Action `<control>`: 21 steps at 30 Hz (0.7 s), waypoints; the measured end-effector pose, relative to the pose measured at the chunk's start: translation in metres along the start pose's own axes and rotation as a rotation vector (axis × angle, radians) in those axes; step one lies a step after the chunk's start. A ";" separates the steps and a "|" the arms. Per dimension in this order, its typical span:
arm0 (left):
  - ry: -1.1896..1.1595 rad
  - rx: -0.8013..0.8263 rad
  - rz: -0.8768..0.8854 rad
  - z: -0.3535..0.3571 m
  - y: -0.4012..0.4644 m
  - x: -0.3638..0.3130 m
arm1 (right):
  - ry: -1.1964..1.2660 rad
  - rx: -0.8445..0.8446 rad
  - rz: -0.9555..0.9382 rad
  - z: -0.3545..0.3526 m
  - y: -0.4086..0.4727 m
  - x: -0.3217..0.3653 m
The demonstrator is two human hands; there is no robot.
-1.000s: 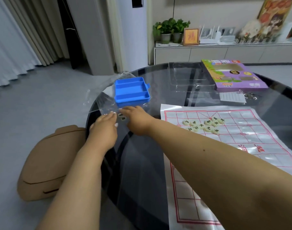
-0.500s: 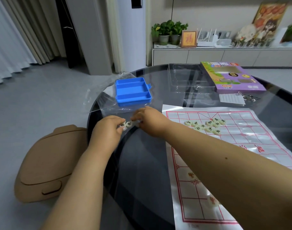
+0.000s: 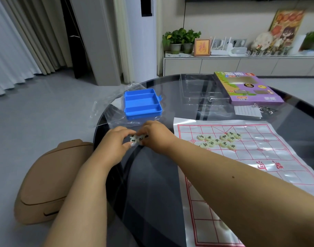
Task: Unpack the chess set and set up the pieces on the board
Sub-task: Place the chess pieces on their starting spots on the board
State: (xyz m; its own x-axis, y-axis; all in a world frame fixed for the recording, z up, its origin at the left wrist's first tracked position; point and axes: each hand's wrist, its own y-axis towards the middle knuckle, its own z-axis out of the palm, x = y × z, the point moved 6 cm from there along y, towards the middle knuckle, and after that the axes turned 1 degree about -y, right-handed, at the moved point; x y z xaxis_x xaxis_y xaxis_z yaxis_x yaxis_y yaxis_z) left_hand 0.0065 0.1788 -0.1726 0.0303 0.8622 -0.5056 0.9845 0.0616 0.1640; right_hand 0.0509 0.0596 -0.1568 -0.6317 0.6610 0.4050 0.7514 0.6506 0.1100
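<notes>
- Both hands meet near the left edge of the round glass table (image 3: 152,184), with a small bunch of pale round pieces (image 3: 138,139) between them.
- The left hand (image 3: 115,145) has its fingers curled in, pinching at the bunch from the left.
- The right hand (image 3: 156,135) curls over the same bunch from the right, fingertips on the pieces.
- The paper board (image 3: 259,157), white with a red grid, lies flat just to the right of the hands.
- A loose cluster of pieces (image 3: 219,140) with dark characters sits on the board's far half, well apart from the ones being handled.
- An open blue tray (image 3: 142,104) with three compartments rests beyond the hands on a clear plastic bag (image 3: 109,111).
- Farther back there is a clear plastic lid (image 3: 204,91), with the purple game box (image 3: 247,89) to its right.
- A tan stool (image 3: 51,180) stands on the floor to the left of the table.
</notes>
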 end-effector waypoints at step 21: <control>0.028 -0.035 -0.012 0.000 -0.002 -0.013 | 0.030 -0.003 0.071 0.000 -0.009 -0.007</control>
State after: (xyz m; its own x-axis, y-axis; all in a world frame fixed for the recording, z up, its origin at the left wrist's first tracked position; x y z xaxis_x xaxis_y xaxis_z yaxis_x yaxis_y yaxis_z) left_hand 0.0045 0.1676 -0.1660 0.0136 0.8753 -0.4834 0.9781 0.0888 0.1882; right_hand 0.0483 0.0493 -0.1602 -0.5706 0.6942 0.4388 0.7948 0.6013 0.0824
